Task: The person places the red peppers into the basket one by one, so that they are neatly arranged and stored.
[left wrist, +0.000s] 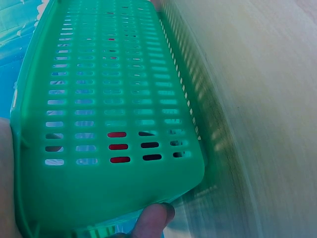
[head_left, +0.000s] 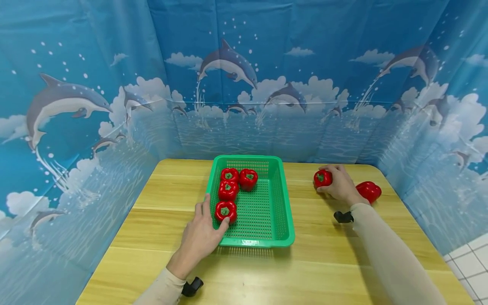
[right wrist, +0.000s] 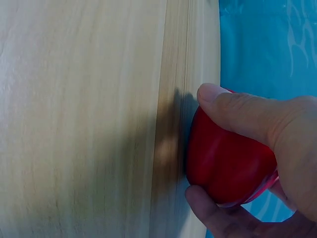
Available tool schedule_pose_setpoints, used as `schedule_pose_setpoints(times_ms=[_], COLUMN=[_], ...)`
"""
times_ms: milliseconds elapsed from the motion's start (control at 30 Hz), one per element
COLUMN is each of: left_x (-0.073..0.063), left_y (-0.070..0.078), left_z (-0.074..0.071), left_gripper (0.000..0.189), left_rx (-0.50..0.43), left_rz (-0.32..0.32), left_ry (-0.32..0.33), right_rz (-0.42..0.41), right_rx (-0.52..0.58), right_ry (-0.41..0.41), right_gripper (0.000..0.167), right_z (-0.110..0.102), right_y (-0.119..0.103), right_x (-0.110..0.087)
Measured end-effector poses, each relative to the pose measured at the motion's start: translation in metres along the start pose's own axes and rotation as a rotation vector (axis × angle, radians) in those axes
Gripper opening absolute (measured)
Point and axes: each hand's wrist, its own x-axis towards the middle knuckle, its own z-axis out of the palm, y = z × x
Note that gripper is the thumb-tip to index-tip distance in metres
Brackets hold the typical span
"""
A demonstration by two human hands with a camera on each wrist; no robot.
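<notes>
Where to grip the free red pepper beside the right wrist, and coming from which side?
Probably across the middle of the free pepper, fingers on opposite flanks, coming from above or its right. It appears to lie on its side, rounded body exposed. In the head view the right hand, holding another pepper, hides its left end.

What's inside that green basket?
The green basket holds four red peppers: three along its left side, one beside the farthest of those. The floor directly beneath them is covered, and the left hand hides part of the near-left corner.
</notes>
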Motion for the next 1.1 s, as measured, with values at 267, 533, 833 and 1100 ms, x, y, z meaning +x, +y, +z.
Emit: schedule_pose_setpoints(times_ms=[267, 533, 833, 1100], left_x=[0.0, -0.001, -0.001, 0.0], left_y=[0.0, 0.0, 0.0, 0.0], left_z=[0.0, 0.0, 0.001, 0.001], left_gripper=[0.108, 0.105, 0.106, 0.106], left_rx=[0.003, -0.008, 0.001, -0.003], left_rz=[0.004, 0.012, 0.014, 0.007], left_ry=[0.005, 0.012, 0.025, 0.012], right_rz=[0.004, 0.006, -0.025, -0.036], right_rx=[0.016, 0.024, 0.041, 0.066], right_ry=[0.0, 0.013, 0.047, 0.062], right_gripper=[0.08, 0.081, 0.084, 0.084], right_z=[0.0, 0.0, 0.004, 0.004], right_y=[-0.003, -0.008, -0.019, -0.029], right_x=[-0.004, -0.004, -0.007, -0.013])
